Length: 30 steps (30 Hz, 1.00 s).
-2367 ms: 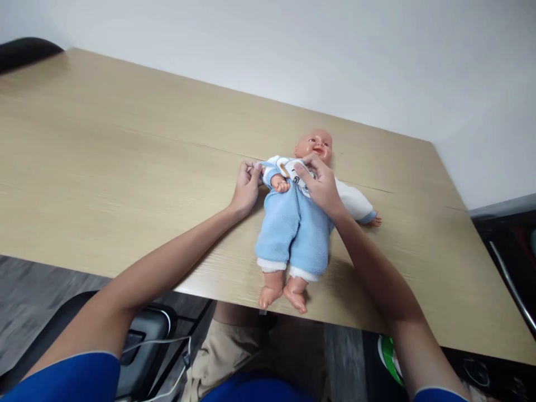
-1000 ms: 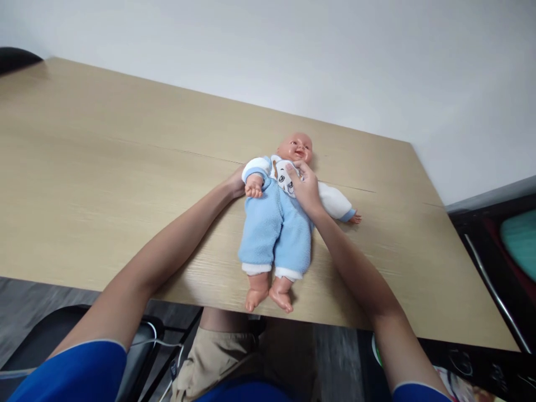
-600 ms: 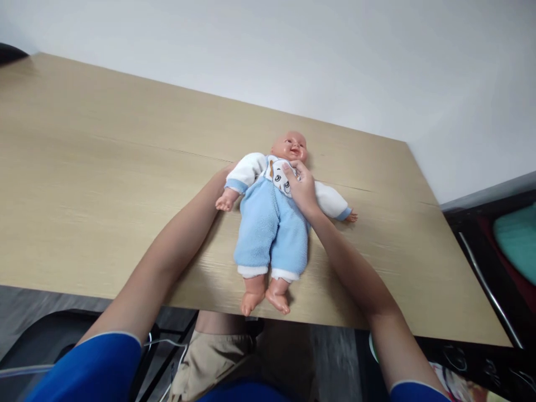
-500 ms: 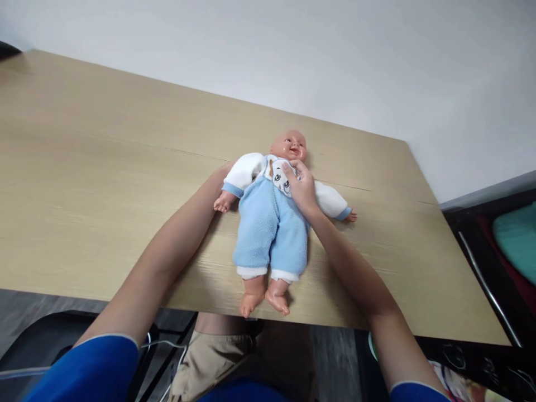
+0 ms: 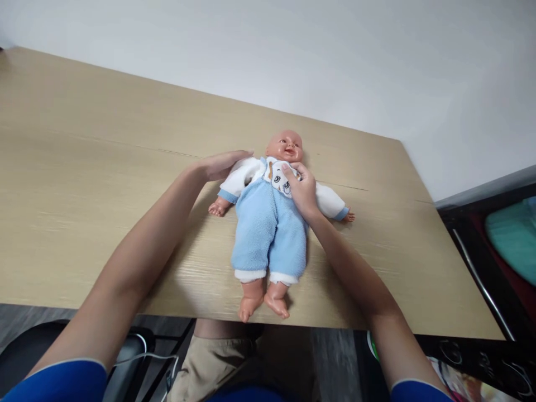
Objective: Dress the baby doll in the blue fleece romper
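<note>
A baby doll [image 5: 270, 223] lies on its back on the wooden table, its head away from me and its feet near the front edge. It wears light blue overalls with white sleeves and a bib with an animal face. My right hand [image 5: 302, 187] grips the doll's chest, thumb on the bib and fingers curled by the collar. Above the doll's sleeve on the left, my left hand [image 5: 226, 163] is stretched out with straight fingers, their tips near the shoulder. Whether those fingertips touch the sleeve, I cannot tell.
The wooden table [image 5: 104, 195] spreads out around the doll, with a seam across it. Behind it rises a pale wall [image 5: 293, 61]. Dark furniture with a teal item [image 5: 513, 240] stands on the right. A black chair [image 5: 29, 352] and a white cable are at lower left.
My left hand has come out from beside the doll's body and up over its shoulder, fingers now straight. The right hand keeps its hold, and the doll lies almost unchanged.
</note>
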Motion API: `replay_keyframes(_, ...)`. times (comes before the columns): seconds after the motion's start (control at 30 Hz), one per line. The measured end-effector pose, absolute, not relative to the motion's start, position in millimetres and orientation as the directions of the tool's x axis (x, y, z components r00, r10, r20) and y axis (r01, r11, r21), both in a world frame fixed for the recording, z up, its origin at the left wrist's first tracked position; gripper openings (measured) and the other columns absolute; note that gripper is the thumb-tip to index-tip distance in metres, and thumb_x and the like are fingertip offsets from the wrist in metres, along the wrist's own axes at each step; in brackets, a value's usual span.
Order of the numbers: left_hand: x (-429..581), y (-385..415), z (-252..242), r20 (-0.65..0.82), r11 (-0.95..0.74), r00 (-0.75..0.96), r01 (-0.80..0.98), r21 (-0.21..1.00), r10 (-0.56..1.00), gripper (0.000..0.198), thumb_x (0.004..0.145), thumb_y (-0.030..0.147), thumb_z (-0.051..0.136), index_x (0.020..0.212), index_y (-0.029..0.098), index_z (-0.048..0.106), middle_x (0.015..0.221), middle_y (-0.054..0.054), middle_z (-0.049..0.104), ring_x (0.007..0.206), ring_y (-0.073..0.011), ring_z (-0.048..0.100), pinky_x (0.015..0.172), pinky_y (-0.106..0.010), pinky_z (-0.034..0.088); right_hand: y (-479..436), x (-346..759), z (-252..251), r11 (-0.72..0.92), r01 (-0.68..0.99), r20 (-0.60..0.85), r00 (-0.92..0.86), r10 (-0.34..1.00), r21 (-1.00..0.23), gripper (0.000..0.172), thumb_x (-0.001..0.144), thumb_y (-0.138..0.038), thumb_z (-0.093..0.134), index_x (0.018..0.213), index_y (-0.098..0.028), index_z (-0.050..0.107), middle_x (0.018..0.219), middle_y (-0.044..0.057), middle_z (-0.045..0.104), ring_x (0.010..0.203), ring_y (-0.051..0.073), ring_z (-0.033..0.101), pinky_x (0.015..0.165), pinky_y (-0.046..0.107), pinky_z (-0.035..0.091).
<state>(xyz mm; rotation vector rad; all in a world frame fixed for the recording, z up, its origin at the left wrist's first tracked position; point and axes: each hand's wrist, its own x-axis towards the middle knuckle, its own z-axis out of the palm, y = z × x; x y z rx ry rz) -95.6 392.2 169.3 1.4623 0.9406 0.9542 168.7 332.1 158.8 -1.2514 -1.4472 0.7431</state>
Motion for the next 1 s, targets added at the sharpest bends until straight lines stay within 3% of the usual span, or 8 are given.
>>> replay_keyframes(0.07, -105.7, 404.4, 173.9, -0.065, 0.003, 0.481, 0.129, 0.992, 0.874, 0.046, 0.099, 0.065, 0.091, 0.097, 0.020, 0.089, 0.086, -0.015, 0.086, 0.075, -0.0323, 0.081, 0.070, -0.040, 0.068, 333.0, 172.8, 162.0, 0.238, 0.321, 0.277, 0.078, 0.958, -0.917, 0.054, 0.100, -0.082, 0.073, 0.104, -0.028, 0.076, 0.104, 0.006, 0.083, 0.100, 0.027, 0.076, 0.093, 0.040, 0.063)
replay_keyframes(0.23, -118.9, 408.2, 178.2, -0.128, 0.026, 0.391, 0.256, 0.966, 0.911, 0.048, 0.076, 0.047, 0.113, 0.108, 0.019, 0.091, 0.087, -0.012, 0.084, 0.085, -0.0321, 0.080, 0.084, -0.039, 0.069, 333.4, 192.9, 176.1, 0.245, 0.424, 0.278, 0.017, 0.960, -0.872, 0.047, 0.097, -0.074, 0.081, 0.091, -0.027, 0.080, 0.088, 0.002, 0.081, 0.086, 0.026, 0.074, 0.084, 0.040, 0.058)
replay_keyframes(0.37, -120.0, 410.1, 181.0, -0.047, -0.149, 0.488, 0.354, 0.923, 0.871, 0.043, 0.072, 0.048, 0.110, 0.104, 0.025, 0.092, 0.098, -0.010, 0.088, 0.086, -0.0299, 0.076, 0.092, -0.040, 0.068, 333.0, 209.0, 183.0, 0.292, 0.552, 0.346, -0.007, 0.938, -0.781, 0.047, 0.102, -0.070, 0.078, 0.083, -0.027, 0.077, 0.081, 0.003, 0.080, 0.081, 0.027, 0.073, 0.085, 0.043, 0.056)
replay_keyframes(0.53, -119.3, 407.1, 193.4, -0.097, -0.284, 0.512, 0.613, 0.738, 0.853, 0.051, 0.094, 0.061, 0.084, 0.133, 0.028, 0.087, 0.124, -0.010, 0.089, 0.110, -0.0349, 0.079, 0.106, -0.044, 0.063, 319.0, 240.0, 178.7, 0.360, 0.667, 0.429, -0.067, 0.901, -0.652, 0.043, 0.110, -0.068, 0.070, 0.097, -0.027, 0.078, 0.097, 0.008, 0.086, 0.091, 0.031, 0.075, 0.093, 0.047, 0.060)
replay_keyframes(0.67, -103.8, 384.6, 216.6, -0.164, -0.360, 0.473, 0.815, 0.453, 0.865, 0.052, 0.112, 0.043, 0.055, 0.155, 0.022, 0.075, 0.151, -0.018, 0.083, 0.134, -0.0410, 0.077, 0.115, -0.050, 0.059, 283.5, 289.1, 164.1, 0.403, 0.795, 0.489, -0.157, 0.858, -0.453, 0.039, 0.108, -0.060, 0.074, 0.125, -0.025, 0.079, 0.128, 0.016, 0.085, 0.118, 0.039, 0.075, 0.115, 0.059, 0.058)
replay_keyframes(0.8, -57.3, 348.1, 240.1, 0.123, -0.408, 0.394, 0.904, 0.126, 0.911, 0.047, 0.115, 0.025, 0.045, 0.149, 0.014, 0.076, 0.156, -0.026, 0.077, 0.150, -0.0469, 0.066, 0.126, -0.062, 0.050, 247.3, 344.7, 141.4, 0.384, 0.828, 0.452, -0.183, 0.873, -0.408, 0.058, 0.103, -0.058, 0.079, 0.150, -0.025, 0.073, 0.153, 0.022, 0.077, 0.141, 0.046, 0.070, 0.125, 0.068, 0.053)
replay_keyframes(0.9, -7.6, 329.6, 244.1, 0.297, -0.537, 0.477, 0.827, 0.167, 0.827, 0.043, 0.119, 0.027, 0.047, 0.151, 0.011, 0.071, 0.159, -0.025, 0.074, 0.151, -0.0434, 0.065, 0.127, -0.058, 0.050, 234.2, 375.0, 128.8, 0.328, 0.813, 0.398, -0.130, 0.908, -0.482, 0.059, 0.100, -0.062, 0.082, 0.144, -0.024, 0.074, 0.143, 0.022, 0.080, 0.131, 0.046, 0.073, 0.118, 0.069, 0.058)
replay_keyframes(1.0, 35.8, 327.4, 232.5, 0.290, -0.692, 0.635, 0.701, 0.172, 0.716, 0.040, 0.120, 0.035, 0.054, 0.144, 0.011, 0.075, 0.154, -0.025, 0.077, 0.151, -0.0437, 0.064, 0.129, -0.059, 0.047, 230.8, 387.8, 125.3, 0.264, 0.772, 0.363, -0.047, 0.931, -0.578, 0.058, 0.093, -0.068, 0.091, 0.130, -0.025, 0.078, 0.126, 0.018, 0.083, 0.118, 0.043, 0.076, 0.109, 0.066, 0.062)
